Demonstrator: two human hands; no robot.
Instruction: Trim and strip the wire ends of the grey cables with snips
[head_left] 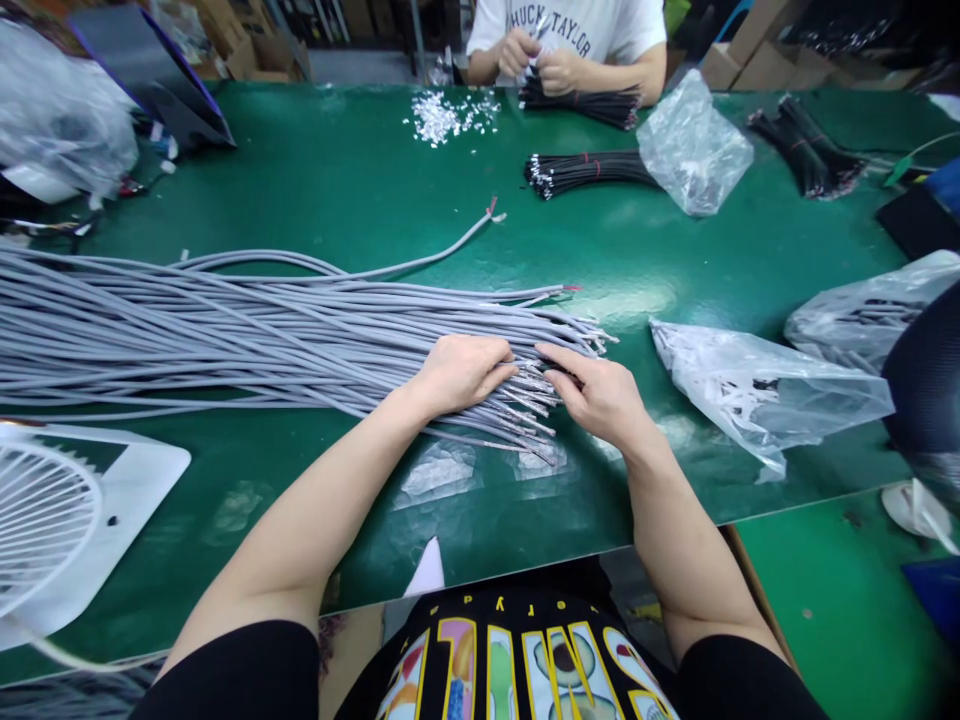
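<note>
A wide bundle of grey cables (225, 330) lies across the green table (360, 180), its stripped ends pointing right. My left hand (461, 372) rests palm down on the cables near their ends, fingers curled over them. Just to the right, my right hand (600, 395) touches the stripped wire tips (536, 400), fingers bent and pressed against them. One loose grey cable (442, 250) curves away behind the bundle.
A white fan (60, 520) sits at the near left. Clear plastic bags (750, 390) lie right of my hands. Across the table another person's hands (540, 60) work over black cable bundles (585, 170), beside a heap of small white parts (450, 115).
</note>
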